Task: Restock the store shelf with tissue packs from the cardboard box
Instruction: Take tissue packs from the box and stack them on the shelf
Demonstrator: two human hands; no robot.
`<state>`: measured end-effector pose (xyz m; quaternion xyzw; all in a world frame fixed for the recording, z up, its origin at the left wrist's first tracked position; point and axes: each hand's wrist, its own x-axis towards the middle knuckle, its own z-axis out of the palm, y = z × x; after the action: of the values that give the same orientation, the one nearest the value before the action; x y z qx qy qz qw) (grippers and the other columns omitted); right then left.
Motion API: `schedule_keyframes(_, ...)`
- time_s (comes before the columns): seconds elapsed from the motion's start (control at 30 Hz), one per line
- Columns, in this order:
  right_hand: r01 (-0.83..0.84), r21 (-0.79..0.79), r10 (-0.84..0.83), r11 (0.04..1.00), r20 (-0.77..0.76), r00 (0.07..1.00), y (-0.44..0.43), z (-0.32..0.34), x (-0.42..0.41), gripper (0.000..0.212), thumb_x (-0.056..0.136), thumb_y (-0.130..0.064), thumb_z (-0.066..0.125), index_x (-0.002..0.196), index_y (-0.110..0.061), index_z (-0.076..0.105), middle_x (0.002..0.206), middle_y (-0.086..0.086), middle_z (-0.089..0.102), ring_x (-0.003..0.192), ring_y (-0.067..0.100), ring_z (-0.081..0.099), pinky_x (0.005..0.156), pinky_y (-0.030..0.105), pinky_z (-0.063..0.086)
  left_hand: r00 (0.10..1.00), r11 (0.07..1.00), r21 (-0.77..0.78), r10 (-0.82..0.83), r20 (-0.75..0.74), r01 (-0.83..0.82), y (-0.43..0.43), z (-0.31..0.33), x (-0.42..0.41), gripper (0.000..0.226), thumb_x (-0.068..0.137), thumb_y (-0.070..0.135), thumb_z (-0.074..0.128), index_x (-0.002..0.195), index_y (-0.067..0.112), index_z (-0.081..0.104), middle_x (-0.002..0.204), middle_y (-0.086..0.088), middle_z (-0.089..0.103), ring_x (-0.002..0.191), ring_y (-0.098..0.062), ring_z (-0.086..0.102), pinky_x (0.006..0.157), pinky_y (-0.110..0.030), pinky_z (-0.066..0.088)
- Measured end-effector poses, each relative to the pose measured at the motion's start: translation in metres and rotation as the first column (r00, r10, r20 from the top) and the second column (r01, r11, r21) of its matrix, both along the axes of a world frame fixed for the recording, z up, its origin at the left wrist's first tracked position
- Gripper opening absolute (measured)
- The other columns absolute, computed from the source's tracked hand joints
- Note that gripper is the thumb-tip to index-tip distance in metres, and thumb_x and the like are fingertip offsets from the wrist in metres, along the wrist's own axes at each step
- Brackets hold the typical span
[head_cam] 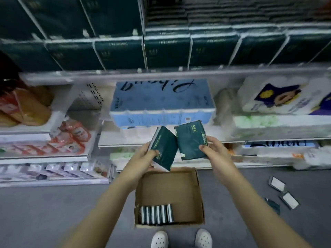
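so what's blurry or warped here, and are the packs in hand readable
Head view: the wide lens bows the shelf rail; upper dark packs and red goods at left are smeared; the left tissue pack in the left hand and right tissue pack in the right hand are sharper, COMFORTABLE legible; light dim, flat.

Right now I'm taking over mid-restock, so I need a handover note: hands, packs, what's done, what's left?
Left hand grips a green tissue pack; right hand grips a second pack, both above the cardboard box.
A row of packs stands in the box's near left corner.
Done: shelved packs line the upper shelf.
Left: shelve the two held, then the row.
Loose packs lie on the floor, right.
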<state>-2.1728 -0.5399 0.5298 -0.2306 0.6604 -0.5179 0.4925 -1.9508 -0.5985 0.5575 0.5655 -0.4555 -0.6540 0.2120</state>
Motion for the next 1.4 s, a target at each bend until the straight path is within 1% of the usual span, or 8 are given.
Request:
schedule_keyframes(0.13, -0.095, -0.133, 0.086, 0.987, -0.073, 0.994, -0.013, 0.062, -0.027, 0.028, 0.096, -0.012, 0.056, 0.108, -0.035, 0.065, 0.1, -0.016, 0.072, 0.091, 0.006, 0.063, 0.07, 0.027, 0.044, 1.0, 0.998, -0.068, -0.004, 0.002, 0.004, -0.003, 0.056, -0.019, 0.035, 0.094, 0.02, 0.043, 0.109, 0.045, 0.062, 0.103, 0.001, 0.07, 0.09, -0.018, 0.065, 0.083, -0.042, 0.056)
schedule_keyframes(0.27, -0.186, -0.216, 0.16, 0.959, -0.133, 0.978, -0.014, 0.099, -0.054, 0.031, 0.094, -0.017, 0.062, 0.121, -0.032, 0.061, 0.111, -0.014, 0.07, 0.092, 0.003, 0.062, 0.062, 0.021, 0.046, 0.998, 0.988, -0.149, 0.018, -0.065, -0.028, -0.001, 0.092, -0.039, 0.042, 0.095, 0.016, 0.045, 0.105, 0.05, 0.068, 0.1, 0.001, 0.072, 0.088, -0.021, 0.068, 0.083, -0.049, 0.058)
schedule_keyframes(0.47, -0.215, -0.343, 0.159, 0.915, -0.183, 0.97, -0.014, 0.142, -0.084, 0.03, 0.092, -0.013, 0.065, 0.119, -0.023, 0.054, 0.096, -0.011, 0.075, 0.088, 0.01, 0.067, 0.067, 0.028, 0.049, 0.982, 0.948, -0.297, 0.062, -0.179, -0.113, 0.002, 0.134, -0.05, 0.035, 0.096, 0.018, 0.058, 0.127, 0.035, 0.062, 0.123, 0.001, 0.066, 0.101, -0.024, 0.063, 0.072, -0.04, 0.06)
schedule_keyframes(0.7, -0.266, -0.467, 0.174, 0.843, -0.231, 0.957, -0.027, 0.185, -0.081, 0.046, 0.091, 0.0, 0.062, 0.126, -0.031, 0.06, 0.117, -0.005, 0.07, 0.109, 0.013, 0.065, 0.089, 0.03, 0.055, 0.992, 0.871, -0.49, -0.029, -0.124, -0.036, -0.012, 0.179, -0.037, 0.033, 0.088, 0.011, 0.069, 0.114, 0.031, 0.065, 0.107, 0.005, 0.073, 0.088, -0.012, 0.07, 0.073, -0.03, 0.058)
schedule_keyframes(0.83, -0.244, -0.532, 0.114, 0.811, -0.266, 0.957, -0.038, 0.211, -0.069, 0.052, 0.091, 0.003, 0.059, 0.115, -0.042, 0.06, 0.116, -0.003, 0.07, 0.107, 0.011, 0.065, 0.083, 0.021, 0.054, 0.993, 0.809, -0.587, -0.09, -0.077, 0.028, -0.029, 0.209, -0.024, 0.045, 0.084, 0.005, 0.072, 0.121, 0.029, 0.063, 0.114, -0.001, 0.068, 0.096, -0.022, 0.069, 0.077, -0.033, 0.059)
schedule_keyframes(1.0, -0.196, -0.588, 0.018, 0.785, -0.296, 0.955, -0.054, 0.232, -0.058, 0.042, 0.092, -0.005, 0.062, 0.122, -0.035, 0.056, 0.116, -0.005, 0.069, 0.1, 0.007, 0.066, 0.079, 0.021, 0.053, 0.999, 0.688, -0.725, -0.04, -0.007, 0.022, -0.047, 0.244, -0.009, 0.042, 0.085, 0.008, 0.072, 0.117, 0.034, 0.063, 0.106, 0.01, 0.071, 0.086, -0.018, 0.068, 0.078, -0.037, 0.057)
schedule_keyframes(1.17, -0.169, -0.593, -0.02, 0.787, -0.298, 0.954, -0.086, 0.244, -0.059, 0.031, 0.093, -0.012, 0.062, 0.119, -0.028, 0.056, 0.119, -0.003, 0.067, 0.103, 0.014, 0.066, 0.086, 0.032, 0.052, 0.994, 0.607, -0.788, 0.079, -0.074, -0.107, -0.076, 0.28, -0.004, 0.035, 0.086, 0.017, 0.073, 0.119, 0.025, 0.062, 0.108, 0.004, 0.068, 0.094, -0.016, 0.068, 0.077, -0.026, 0.058)
schedule_keyframes(1.4, -0.257, -0.511, -0.059, 0.82, -0.522, 0.851, -0.165, 0.275, -0.08, 0.032, 0.094, -0.013, 0.063, 0.123, -0.025, 0.059, 0.113, -0.008, 0.062, 0.099, 0.011, 0.059, 0.074, 0.021, 0.045, 0.979, 0.514, -0.837, 0.166, -0.118, -0.188, -0.141, 0.303, -0.007, 0.032, 0.087, 0.02, 0.071, 0.118, 0.028, 0.066, 0.107, 0.0, 0.07, 0.099, -0.015, 0.067, 0.083, -0.028, 0.057)
